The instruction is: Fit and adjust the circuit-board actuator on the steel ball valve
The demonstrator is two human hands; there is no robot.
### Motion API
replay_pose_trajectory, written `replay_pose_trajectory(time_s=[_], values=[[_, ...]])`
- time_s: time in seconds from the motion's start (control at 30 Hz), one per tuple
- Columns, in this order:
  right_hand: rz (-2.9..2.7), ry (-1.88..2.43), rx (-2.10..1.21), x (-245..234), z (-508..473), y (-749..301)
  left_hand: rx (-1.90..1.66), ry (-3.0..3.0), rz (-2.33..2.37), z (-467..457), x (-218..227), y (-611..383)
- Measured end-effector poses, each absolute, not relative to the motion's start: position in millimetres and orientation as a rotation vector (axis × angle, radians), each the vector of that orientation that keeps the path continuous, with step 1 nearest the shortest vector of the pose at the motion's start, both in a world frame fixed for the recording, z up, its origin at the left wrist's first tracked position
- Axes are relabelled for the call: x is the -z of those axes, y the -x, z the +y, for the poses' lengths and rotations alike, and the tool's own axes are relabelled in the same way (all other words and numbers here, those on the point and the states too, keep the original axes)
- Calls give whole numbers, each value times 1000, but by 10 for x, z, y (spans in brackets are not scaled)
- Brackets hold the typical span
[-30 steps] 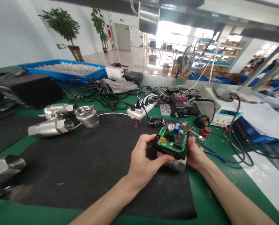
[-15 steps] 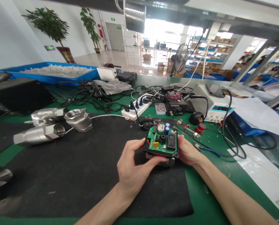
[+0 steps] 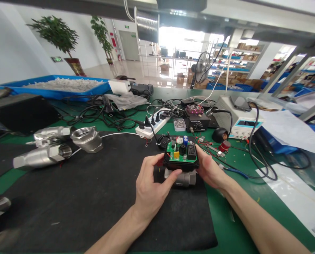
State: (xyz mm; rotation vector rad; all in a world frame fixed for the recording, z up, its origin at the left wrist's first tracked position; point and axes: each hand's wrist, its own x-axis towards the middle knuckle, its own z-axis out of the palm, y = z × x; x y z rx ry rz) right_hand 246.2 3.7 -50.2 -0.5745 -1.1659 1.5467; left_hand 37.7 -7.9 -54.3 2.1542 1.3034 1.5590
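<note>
A black housing [image 3: 180, 165] with a green circuit board [image 3: 179, 155] in its open top is held between my two hands. My left hand [image 3: 152, 181] is closed on its left side, fingers behind and thumb along the front below the rim. On the opposite side, my right hand [image 3: 209, 168] grips the edge, its fingers partly hidden behind the housing. The board carries a black relay-like block, blue capacitors and a yellow part. Directly under the housing is a metal valve body [image 3: 185, 178] on the black mat [image 3: 94, 201]; whether the two are joined cannot be seen.
Steel fittings [image 3: 87, 139] lie at the mat's left. Behind are a power strip [image 3: 154, 124], tangled black cables and a soldering station [image 3: 198, 121]. Wire scraps, a red spool [image 3: 224, 146] and blue-handled pliers [image 3: 236, 172] lie to the right, near a bench power supply [image 3: 242, 121].
The housing has tilted, so its front wall and the valve body beneath show more and the board's face less. Both hands keep their hold. The view has shifted slightly.
</note>
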Motion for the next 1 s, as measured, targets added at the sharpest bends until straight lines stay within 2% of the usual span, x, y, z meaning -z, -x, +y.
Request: replay_pose_trajectory(time_s=[0.2,0.33,0.53,0.63,1.0], values=[[-1314,679,-1436,422,-19,-2438,-1550,-2217,1205,-57,467,-257],[-1352,696,-1363,438,-32,-2414,-1578,-2317,1170,18,57,-229],[-1418,711,-1290,481,-26,-2441,-942,-2596,1159,140,-606,-383],[-1425,721,-1284,465,-23,-2451,-800,-2701,1134,163,-661,-404],[-1483,755,-1282,435,-71,-2449,-680,-2898,1101,130,-719,-395]])
